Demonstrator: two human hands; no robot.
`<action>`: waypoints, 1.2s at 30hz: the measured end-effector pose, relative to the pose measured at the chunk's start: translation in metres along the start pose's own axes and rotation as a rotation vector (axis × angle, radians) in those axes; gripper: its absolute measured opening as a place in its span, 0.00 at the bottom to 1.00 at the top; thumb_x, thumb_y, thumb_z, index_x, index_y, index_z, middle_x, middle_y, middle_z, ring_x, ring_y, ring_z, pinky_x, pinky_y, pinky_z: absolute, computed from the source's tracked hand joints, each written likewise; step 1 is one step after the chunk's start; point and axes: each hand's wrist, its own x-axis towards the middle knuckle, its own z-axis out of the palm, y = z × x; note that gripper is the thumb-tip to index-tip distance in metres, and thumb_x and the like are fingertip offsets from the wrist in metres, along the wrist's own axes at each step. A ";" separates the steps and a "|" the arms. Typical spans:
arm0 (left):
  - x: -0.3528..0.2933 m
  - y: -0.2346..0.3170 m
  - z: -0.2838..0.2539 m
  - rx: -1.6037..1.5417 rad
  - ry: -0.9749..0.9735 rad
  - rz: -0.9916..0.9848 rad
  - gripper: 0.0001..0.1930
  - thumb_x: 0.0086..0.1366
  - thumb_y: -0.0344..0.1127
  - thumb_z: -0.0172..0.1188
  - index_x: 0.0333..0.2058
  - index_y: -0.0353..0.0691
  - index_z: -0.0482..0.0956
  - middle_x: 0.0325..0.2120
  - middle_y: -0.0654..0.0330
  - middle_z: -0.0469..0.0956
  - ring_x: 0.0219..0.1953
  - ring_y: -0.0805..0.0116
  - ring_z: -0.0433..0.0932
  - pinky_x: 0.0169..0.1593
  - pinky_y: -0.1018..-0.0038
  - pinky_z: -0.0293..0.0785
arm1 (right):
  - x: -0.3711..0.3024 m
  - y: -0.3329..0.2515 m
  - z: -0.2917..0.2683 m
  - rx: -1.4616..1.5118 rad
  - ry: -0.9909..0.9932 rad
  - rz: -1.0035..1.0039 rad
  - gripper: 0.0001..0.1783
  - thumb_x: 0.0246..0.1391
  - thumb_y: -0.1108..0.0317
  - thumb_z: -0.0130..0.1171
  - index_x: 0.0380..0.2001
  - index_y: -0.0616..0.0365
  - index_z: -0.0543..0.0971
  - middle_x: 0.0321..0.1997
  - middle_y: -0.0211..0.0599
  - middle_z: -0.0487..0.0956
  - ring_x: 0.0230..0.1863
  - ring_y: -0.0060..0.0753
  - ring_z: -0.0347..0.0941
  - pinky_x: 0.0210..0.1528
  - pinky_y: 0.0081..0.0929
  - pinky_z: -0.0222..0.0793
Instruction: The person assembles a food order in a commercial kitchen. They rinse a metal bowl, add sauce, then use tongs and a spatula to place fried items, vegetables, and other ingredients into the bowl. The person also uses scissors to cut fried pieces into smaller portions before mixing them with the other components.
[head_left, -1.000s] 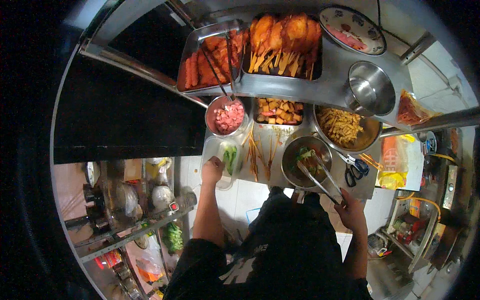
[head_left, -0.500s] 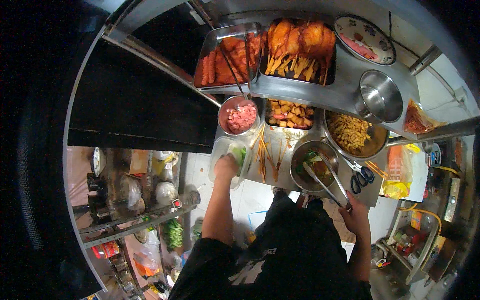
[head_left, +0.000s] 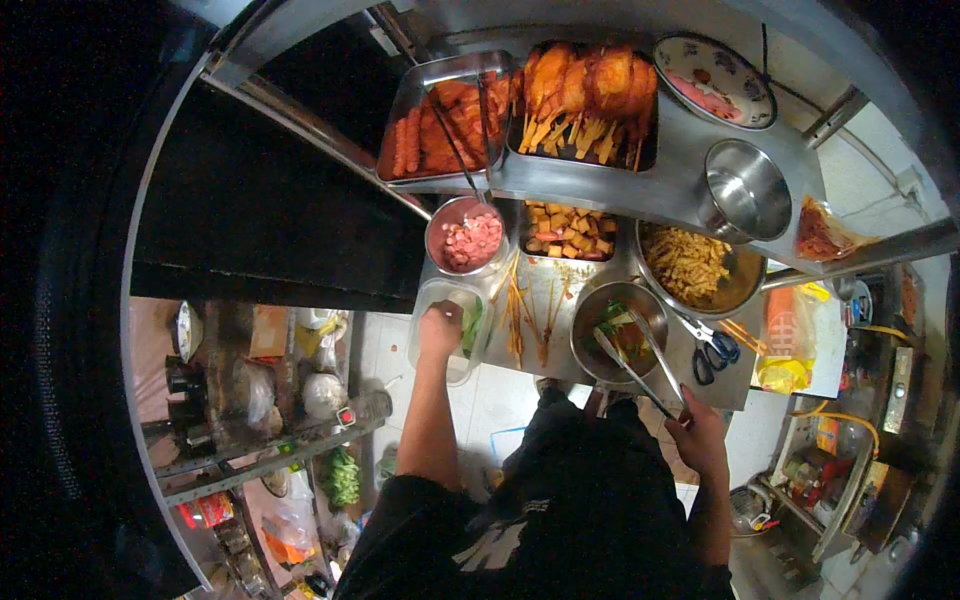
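My right hand grips a pair of metal tongs. Their spread tips reach into a steel bowl, where green leaves lie in dark liquid. At the left, my left hand is inside a clear plastic container, fingers curled downward beside green leaves. Whatever those fingers hold is hidden beneath the hand. Just behind that container stands a steel bowl of pink slices. Thin wooden skewers lie between the container and the tongs' bowl.
Scissors lie right of the bowl, near a wide bowl of yellowish curly pieces. A tray of cubes sits behind. The raised shelf holds trays of red meat and browned skewers, plus an empty steel pot.
The whole view has shifted slightly left. My left hand has moved a little farther back inside the plastic container. The tongs remain in the bowl, held by my right hand.
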 end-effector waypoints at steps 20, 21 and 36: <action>-0.012 -0.016 0.003 -1.177 -0.028 -0.384 0.09 0.65 0.26 0.59 0.43 0.42 0.77 0.29 0.68 0.79 0.28 0.76 0.75 0.36 0.81 0.72 | 0.012 0.005 0.002 0.056 -0.113 0.004 0.38 0.51 0.65 0.68 0.66 0.55 0.67 0.42 0.50 0.80 0.37 0.47 0.78 0.42 0.39 0.74; -0.012 -0.017 0.003 -1.001 -0.011 -0.334 0.09 0.64 0.26 0.61 0.42 0.41 0.77 0.30 0.67 0.79 0.29 0.76 0.76 0.37 0.80 0.72 | 0.013 0.006 0.002 0.078 -0.108 0.002 0.38 0.51 0.65 0.67 0.65 0.56 0.67 0.42 0.50 0.80 0.38 0.47 0.77 0.43 0.39 0.74; -0.039 0.063 -0.060 -0.889 0.111 -0.191 0.10 0.66 0.31 0.64 0.41 0.41 0.70 0.32 0.63 0.77 0.31 0.72 0.79 0.32 0.75 0.79 | 0.015 0.012 -0.005 0.078 -0.106 0.020 0.39 0.51 0.64 0.66 0.66 0.56 0.66 0.37 0.48 0.79 0.36 0.46 0.76 0.42 0.38 0.73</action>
